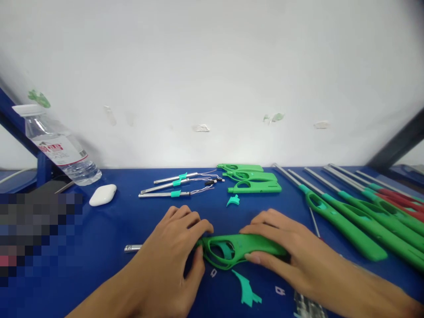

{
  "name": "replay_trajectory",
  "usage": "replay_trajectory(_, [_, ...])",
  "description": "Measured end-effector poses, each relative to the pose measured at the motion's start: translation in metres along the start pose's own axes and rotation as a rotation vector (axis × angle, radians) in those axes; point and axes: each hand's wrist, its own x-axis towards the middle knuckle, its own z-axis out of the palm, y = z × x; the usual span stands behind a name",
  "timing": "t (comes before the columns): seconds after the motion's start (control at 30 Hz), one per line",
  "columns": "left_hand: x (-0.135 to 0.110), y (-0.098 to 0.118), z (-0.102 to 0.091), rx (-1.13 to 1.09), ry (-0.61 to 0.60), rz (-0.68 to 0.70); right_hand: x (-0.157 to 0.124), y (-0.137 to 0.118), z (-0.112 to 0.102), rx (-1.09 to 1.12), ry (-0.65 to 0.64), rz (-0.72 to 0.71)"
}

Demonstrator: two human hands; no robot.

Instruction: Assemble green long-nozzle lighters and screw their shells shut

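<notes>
A green long-reach lighter (250, 247) lies in front of me, with a teal trigger (227, 250) showing in its finger opening. My right hand (288, 243) is closed around the handle's right end, thumb on the near side. My left hand (180, 247) pinches the lighter's front end, where its fingers hide the joint. Left of that hand a metal tube tip (133, 248) sticks out. A loose teal trigger (245, 289) rests just below the handle, beside a small pale clip (213, 273) and another clip (280, 290).
Behind my hands lie several metal tubes (165, 194) with wires, green handle shells (255, 187) and another teal trigger (233, 200). Several green lighters (344, 225) and red ones lie at right. A tilted water bottle (62, 150) and white earbud case (103, 194) are at left.
</notes>
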Motion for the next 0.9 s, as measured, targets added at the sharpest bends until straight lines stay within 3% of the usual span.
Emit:
replay_trajectory(0.33, [0.005,-0.008,-0.005,0.071,-0.154,0.094,-0.003,0.007,0.006,-0.031,0.008,-0.016])
replay_trajectory(0.7, [0.010,-0.025,0.004,0.052,-0.009,0.109,0.001,0.013,0.009,-0.082,0.115,0.020])
replay_trajectory(0.9, [0.011,-0.027,-0.002,0.054,-0.027,0.076,0.000,0.013,0.010,-0.066,0.147,-0.028])
